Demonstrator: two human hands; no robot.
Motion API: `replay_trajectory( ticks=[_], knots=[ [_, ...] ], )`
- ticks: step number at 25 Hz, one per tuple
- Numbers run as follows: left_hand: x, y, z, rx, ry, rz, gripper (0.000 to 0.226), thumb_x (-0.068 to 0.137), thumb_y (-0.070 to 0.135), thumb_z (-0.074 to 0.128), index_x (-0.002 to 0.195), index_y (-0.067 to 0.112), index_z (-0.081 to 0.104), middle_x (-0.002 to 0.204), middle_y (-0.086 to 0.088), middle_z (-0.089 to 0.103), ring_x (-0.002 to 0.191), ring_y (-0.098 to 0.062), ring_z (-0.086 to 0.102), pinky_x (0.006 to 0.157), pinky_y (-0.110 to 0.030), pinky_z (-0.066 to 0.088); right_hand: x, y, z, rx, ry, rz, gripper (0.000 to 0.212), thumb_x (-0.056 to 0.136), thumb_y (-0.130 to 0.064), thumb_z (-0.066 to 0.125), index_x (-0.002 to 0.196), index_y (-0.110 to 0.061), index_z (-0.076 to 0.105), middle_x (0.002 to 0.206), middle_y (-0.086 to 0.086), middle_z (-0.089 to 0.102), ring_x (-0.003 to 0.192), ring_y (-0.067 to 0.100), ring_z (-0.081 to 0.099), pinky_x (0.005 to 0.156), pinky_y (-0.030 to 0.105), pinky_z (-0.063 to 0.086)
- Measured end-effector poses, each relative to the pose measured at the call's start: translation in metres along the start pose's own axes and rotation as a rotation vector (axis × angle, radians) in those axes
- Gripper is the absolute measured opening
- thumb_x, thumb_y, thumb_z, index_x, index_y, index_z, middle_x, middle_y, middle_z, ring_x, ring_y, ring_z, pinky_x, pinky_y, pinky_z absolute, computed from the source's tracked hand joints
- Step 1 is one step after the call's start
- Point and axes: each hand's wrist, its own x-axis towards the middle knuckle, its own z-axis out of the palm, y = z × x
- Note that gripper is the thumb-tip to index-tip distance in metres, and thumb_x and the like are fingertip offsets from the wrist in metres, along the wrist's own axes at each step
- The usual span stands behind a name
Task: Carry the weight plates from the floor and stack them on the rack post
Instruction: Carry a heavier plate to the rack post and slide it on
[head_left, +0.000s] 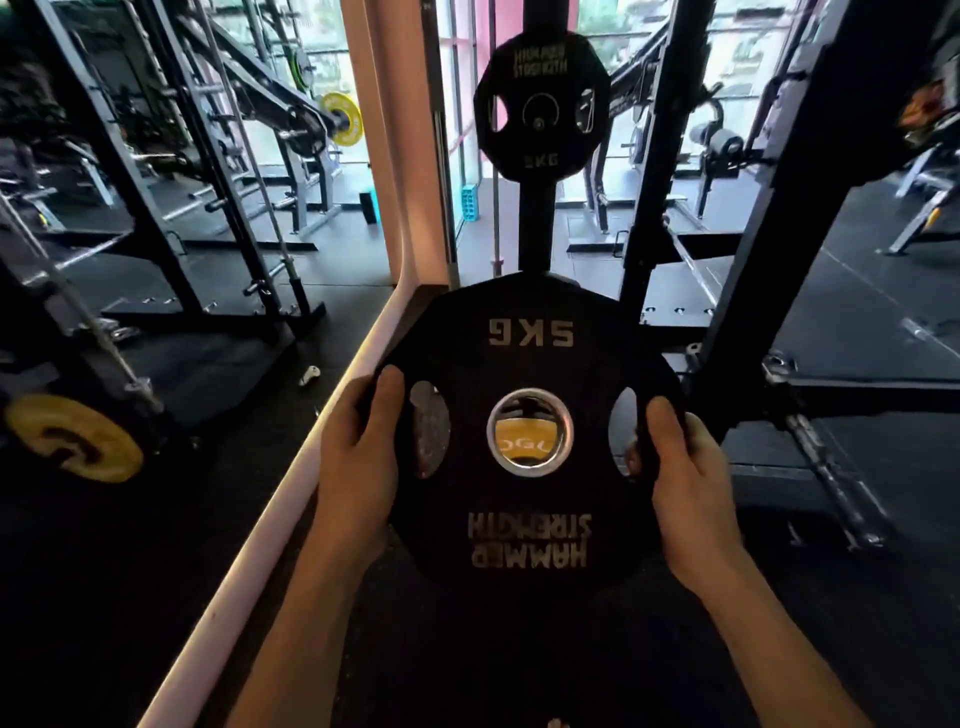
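Both hands — left (358, 457), right (685, 467) — grip a black many-sided rubber plate (530, 431), thumbs curled over its rim.

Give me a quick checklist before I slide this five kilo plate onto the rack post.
1. Grip: left hand and right hand each hold an edge of the held plate: ok.
2. Centre hole unobstructed: ok.
3. Hole lined up with a post: not ok, the plate sits low, below the hung plate.
4. Room on that post: cannot tell, one plate already hangs there.
5. Path ahead to the rack upright: ok.
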Motion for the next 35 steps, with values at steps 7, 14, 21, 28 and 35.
replay_trajectory(
  ticks=[7, 14, 21, 28, 35],
  knots=[
    [0.124, 0.015, 0.071, -0.107, -0.069, 0.106, 0.026, 0.098, 0.039, 0.052, 0.081, 0.023, 0.063, 0.066, 0.004, 0.061, 0.056, -0.012, 0.053, 0.058, -0.031, 0.041, 0.129, -0.039, 0.017, -0.017, 0.043, -0.139, 0.034, 0.095, -0.05, 0.049, 0.082, -0.02, 0.057, 0.061, -0.01, 0.059, 0.06, 0.005, 0.057, 0.065, 0.033, 0.047],
    [0.259, 0.049, 0.124, -0.138, -0.121, 0.271, 0.033, 0.091, 0.051, 0.054, 0.079, 0.02, 0.06, 0.064, -0.004, 0.057, 0.051, -0.02, 0.05, 0.055, -0.032, 0.04, 0.245, -0.084, 0.052, 0.007, 0.114, -0.308, 0.035, 0.096, -0.049, 0.05, 0.081, -0.018, 0.056, 0.062, -0.004, 0.053, 0.058, 0.01, 0.051, 0.059, 0.032, 0.042],
    [0.373, 0.07, 0.169, -0.216, -0.186, 0.401, 0.031, 0.099, 0.038, 0.049, 0.081, 0.013, 0.054, 0.054, 0.0, 0.05, 0.039, -0.017, 0.046, 0.042, -0.024, 0.036, 0.351, -0.116, 0.09, -0.06, 0.162, -0.408, 0.036, 0.097, -0.05, 0.045, 0.082, -0.017, 0.053, 0.066, -0.002, 0.053, 0.061, 0.014, 0.051, 0.057, 0.032, 0.043],
    [0.443, 0.052, 0.202, -0.207, -0.224, 0.377, 0.031, 0.1, 0.04, 0.048, 0.088, 0.012, 0.055, 0.056, 0.0, 0.05, 0.04, -0.017, 0.044, 0.043, -0.027, 0.037, 0.426, -0.104, 0.105, -0.188, 0.209, -0.433, 0.048, 0.098, -0.049, 0.042, 0.093, -0.004, 0.056, 0.073, 0.006, 0.06, 0.058, 0.004, 0.055, 0.052, 0.014, 0.044],
    [0.482, 0.015, 0.227, -0.116, -0.197, 0.36, 0.036, 0.097, 0.048, 0.045, 0.084, 0.016, 0.054, 0.058, -0.002, 0.049, 0.043, -0.015, 0.047, 0.046, -0.027, 0.04, 0.472, -0.084, 0.111, -0.229, 0.193, -0.353, 0.039, 0.095, -0.059, 0.034, 0.092, -0.028, 0.057, 0.085, -0.005, 0.064, 0.079, 0.007, 0.063, 0.064, 0.011, 0.047]
  ],
)
